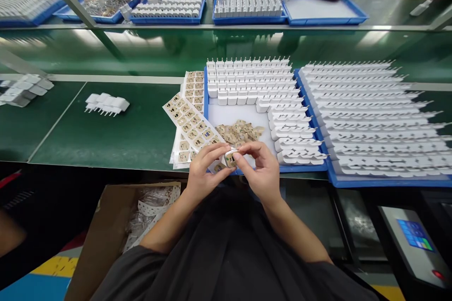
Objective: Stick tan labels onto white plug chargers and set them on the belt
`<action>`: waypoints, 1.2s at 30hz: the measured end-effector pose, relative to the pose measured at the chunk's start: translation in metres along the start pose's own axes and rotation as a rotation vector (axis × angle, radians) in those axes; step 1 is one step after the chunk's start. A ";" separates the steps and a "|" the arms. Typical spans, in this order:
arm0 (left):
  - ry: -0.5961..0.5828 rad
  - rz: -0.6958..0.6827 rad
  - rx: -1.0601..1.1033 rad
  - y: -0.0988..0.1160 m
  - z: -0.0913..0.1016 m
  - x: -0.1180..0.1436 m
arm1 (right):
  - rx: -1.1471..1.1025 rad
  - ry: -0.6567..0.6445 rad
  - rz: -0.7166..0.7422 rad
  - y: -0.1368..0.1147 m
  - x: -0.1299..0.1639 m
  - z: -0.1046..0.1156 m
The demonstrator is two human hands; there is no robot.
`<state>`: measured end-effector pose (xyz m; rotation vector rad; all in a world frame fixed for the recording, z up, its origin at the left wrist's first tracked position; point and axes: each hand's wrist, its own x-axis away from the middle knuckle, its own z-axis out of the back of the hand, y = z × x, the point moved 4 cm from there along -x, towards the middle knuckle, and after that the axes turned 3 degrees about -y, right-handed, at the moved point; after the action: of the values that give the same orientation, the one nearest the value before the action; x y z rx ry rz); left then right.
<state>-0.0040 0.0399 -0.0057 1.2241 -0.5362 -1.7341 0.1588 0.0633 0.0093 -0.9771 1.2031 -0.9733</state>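
Both hands meet just above the near edge of the surface (106, 136): the left hand (203, 174) and the right hand (263, 174) together pinch one small white plug (230, 157), each grip narrow and closed on it, fingertips at its sides. A tan label appears to sit on the plug's face; pressing it flat calls for a steady hold from the left and an even rub outward with the right thumb, so that no corner lifts and the sticker sits square. Below the grips lies a dark apron, and to their lower left an open cardboard box (102, 225) holding spent backing strips. Just beyond the fingers a blue tray (303, 168) holds a loose heap of small tan stickers (240, 131) on its pale floor, with rows of glossy, blocky white plugs (254, 82) behind and to the right. Left of the tray, flat label sheets (192, 124) fan out, gridded and papery. Farther right, long rows of pronged plugs (370, 113) fill another tray. Across the green belt, other people's hands work at similar trays
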 end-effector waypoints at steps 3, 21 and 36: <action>0.010 -0.011 -0.022 0.002 0.001 -0.001 | 0.062 0.005 0.028 -0.003 0.000 -0.003; 0.159 -0.172 -0.036 0.004 -0.008 0.003 | -0.312 -0.105 -0.134 0.011 -0.002 -0.011; 0.174 -0.314 -0.170 0.017 -0.012 0.001 | -0.364 0.026 -0.111 0.010 -0.001 -0.015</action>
<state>0.0144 0.0327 0.0022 1.3738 -0.0930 -1.8650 0.1449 0.0657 -0.0011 -1.3329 1.3895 -0.8705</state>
